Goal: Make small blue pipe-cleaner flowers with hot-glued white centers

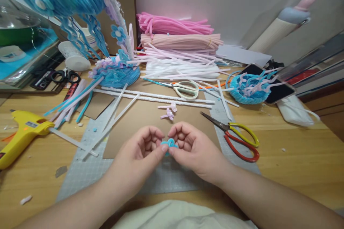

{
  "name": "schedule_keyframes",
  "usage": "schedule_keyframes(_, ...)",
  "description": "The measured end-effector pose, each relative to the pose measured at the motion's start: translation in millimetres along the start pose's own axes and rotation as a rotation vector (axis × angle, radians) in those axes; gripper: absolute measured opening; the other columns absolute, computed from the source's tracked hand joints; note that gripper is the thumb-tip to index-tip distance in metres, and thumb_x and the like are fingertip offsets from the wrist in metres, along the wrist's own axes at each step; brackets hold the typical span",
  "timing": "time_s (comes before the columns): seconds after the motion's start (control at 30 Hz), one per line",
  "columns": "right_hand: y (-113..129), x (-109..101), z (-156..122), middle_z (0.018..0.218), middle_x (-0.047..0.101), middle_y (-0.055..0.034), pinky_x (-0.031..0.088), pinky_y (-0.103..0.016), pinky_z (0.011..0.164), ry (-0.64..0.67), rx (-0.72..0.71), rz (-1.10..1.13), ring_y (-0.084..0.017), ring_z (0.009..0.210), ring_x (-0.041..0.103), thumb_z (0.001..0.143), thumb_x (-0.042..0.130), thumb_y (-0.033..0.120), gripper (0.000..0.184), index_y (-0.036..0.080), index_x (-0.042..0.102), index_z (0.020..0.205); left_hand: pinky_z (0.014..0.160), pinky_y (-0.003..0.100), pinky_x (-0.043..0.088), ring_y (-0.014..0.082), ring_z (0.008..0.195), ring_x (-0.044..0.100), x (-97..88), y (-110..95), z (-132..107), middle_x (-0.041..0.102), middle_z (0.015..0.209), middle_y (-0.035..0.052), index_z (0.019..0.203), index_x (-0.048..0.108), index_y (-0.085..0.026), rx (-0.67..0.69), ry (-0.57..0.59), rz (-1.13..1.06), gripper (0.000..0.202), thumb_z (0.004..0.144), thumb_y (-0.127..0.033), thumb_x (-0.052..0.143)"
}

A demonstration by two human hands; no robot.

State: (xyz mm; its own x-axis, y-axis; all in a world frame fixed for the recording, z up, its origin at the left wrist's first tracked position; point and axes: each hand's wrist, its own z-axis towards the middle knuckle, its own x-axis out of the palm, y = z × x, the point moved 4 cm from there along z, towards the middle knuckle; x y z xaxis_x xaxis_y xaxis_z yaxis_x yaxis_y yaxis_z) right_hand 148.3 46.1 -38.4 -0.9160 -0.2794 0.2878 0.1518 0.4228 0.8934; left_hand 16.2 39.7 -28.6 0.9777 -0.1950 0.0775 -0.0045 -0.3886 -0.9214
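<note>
From my remote seat, I see the left hand (146, 146) and right hand (190, 146) pinching 1 small blue loop (171, 142) between thumbs and fingertips, over the brown card (123, 134), near 2 lilac bits (168, 115). I'd press lightly, bending evenly so it doesn't kink.

legible text: none | glue gun label (30, 124): blurred | black box (42, 80) lettering: unclear

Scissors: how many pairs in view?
3: black-handled scissors beyond the yellow glue gun; cream-handled scissors before the white pipe-cleaner bundle; red-and-yellow-handled scissors right of the right hand. Others may be hidden.
</note>
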Motion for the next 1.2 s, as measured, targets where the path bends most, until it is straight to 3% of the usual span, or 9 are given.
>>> schedule_keyframes(0.1,2.4,1.3,-1.2,0.079,0.052,0.0047,0.04,-0.017,0.055,0.05,-0.054,0.071,-0.006,0.062,0.051,0.067,0.071,0.015,0.032,0.021,0.047,0.087,0.053,0.019,0.04,0.0095,0.055,0.049,0.3,0.5,1.1,0.059,0.062,-0.0021,0.073,0.061,-0.016,-0.041,0.082,-0.044,0.015,0.074,-0.028,0.069)
schedule_keyframes(0.2,5.0,-1.9,-2.2,0.079,0.053,0.0025,0.039,-0.018,0.047,0.053,-0.085,0.104,-0.007,0.059,0.051,0.074,0.066,0.024,0.023,0.021,0.048,0.088,0.057,0.022,0.045,0.0123,0.062,0.054,-1.5,0.8,2.4,0.063,0.066,0.0017,0.075,0.059,-0.015,-0.096,0.103,-0.18,0.016,0.079,-0.03,0.064)
schedule_keyframes(0.47,6.7,-1.4,-4.5,0.064,0.055,0.0024,0.038,-0.022,0.05,0.05,-0.059,-0.18,-0.008,0.052,0.046,0.08,0.06,0.035,0.019,0.018,0.055,0.075,0.059,0.021,0.048,0.0105,0.059,0.057,-0.2,4.0,3.5,0.063,0.065,-0.0003,0.077,0.061,-0.015,-0.118,0.121,-0.215,0.019,0.072,-0.029,0.073)
schedule_keyframes(0.67,5.2,0.1,-3.2,0.063,0.055,0.0024,0.037,-0.021,0.049,0.015,-0.019,-0.214,-0.007,0.051,0.047,0.077,0.061,0.03,0.015,0.017,0.055,0.072,0.058,0.019,0.047,0.0096,0.059,0.058,-1.9,6.1,3.3,0.064,0.064,-0.0025,0.074,0.062,-0.016,-0.093,0.056,-0.123,0.016,0.069,-0.026,0.074)
schedule_keyframes(0.93,-6.0,-3.0,-1.3,0.051,0.054,0.0043,0.028,-0.017,0.039,0.128,0.169,-0.059,-0.005,0.039,0.042,0.077,0.06,0.032,0.018,0.017,0.052,0.071,0.055,0.02,0.044,0.0101,0.056,0.058,-2.4,10.2,3.1,0.064,0.061,-0.0011,0.071,0.065,-0.015,-0.194,0.195,-0.216,0.015,0.068,-0.024,0.076)
schedule_keyframes(1.2,4.5,3.9,-5.4,0.069,0.059,0.0007,0.04,-0.02,0.053,0.101,-0.101,-0.245,-0.007,0.055,0.049,0.083,0.055,0.026,0.013,0.016,0.057,0.075,0.059,0.019,0.042,0.0076,0.059,0.052,-5.7,8.8,3.9,0.062,0.065,-0.0037,0.074,0.063,-0.017,-0.158,0.1,-0.273,0.013,0.07,-0.024,0.074)
